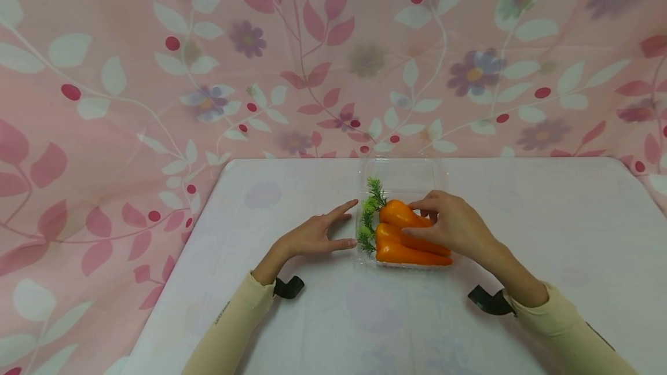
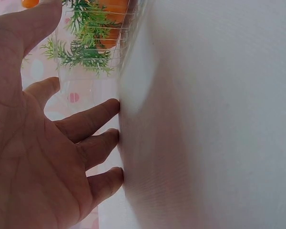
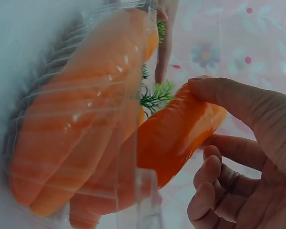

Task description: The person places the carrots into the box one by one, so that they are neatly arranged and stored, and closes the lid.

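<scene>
A clear plastic box [image 1: 366, 261] with ribbed walls holds several orange carrots [image 1: 411, 256] lying side by side, their green leafy tops [image 1: 367, 219] toward the left. My right hand [image 1: 458, 225] reaches over its right side and pinches a carrot [image 3: 178, 129] between thumb and index finger. That carrot slants up from the box in the right wrist view, its lower end behind the clear wall. At the left side of the box, my left hand [image 1: 315, 235] has its fingers spread, with the fingertips close to the wall and nothing held. Its other fingertips rest on the white tabletop in the left wrist view.
The box's clear lid [image 1: 398, 173] stands open at the back, near the far edge of the white-covered table [image 1: 563, 213]. Behind the table hangs a pink floral cloth [image 1: 333, 62]. A dark curved piece [image 1: 289, 287] sits at each wrist.
</scene>
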Demonstrator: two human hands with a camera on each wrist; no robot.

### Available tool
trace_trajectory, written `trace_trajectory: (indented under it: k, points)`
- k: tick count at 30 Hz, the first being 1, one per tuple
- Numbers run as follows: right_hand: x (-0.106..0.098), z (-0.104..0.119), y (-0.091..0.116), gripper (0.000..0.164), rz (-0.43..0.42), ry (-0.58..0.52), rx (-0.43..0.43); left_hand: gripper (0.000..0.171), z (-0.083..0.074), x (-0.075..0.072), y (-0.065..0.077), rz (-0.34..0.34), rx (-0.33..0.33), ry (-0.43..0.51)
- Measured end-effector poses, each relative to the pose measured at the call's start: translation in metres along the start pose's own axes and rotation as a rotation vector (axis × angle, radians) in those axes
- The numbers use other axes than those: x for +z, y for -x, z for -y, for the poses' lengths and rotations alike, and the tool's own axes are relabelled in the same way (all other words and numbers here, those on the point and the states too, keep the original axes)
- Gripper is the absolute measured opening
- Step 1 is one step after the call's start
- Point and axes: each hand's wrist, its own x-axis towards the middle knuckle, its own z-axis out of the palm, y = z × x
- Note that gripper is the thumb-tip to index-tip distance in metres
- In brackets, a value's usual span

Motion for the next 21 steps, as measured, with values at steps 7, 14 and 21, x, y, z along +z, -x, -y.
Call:
trace_trajectory:
  k: [7, 14, 21]
  points:
    - [0.006, 0.001, 0.002, 0.052, 0.040, -0.002, 0.000, 0.089, 0.000, 0.000, 0.000, -0.002, 0.003, 0.005]
    - [0.011, 0.000, 0.002, 0.049, 0.096, 0.023, 0.003, 0.088, 0.000, 0.000, -0.001, -0.001, -0.006, -0.004]
    - [0.014, -0.001, 0.003, 0.048, 0.124, 0.057, 0.013, 0.088, 0.000, 0.000, 0.000, -0.005, -0.007, 0.003]
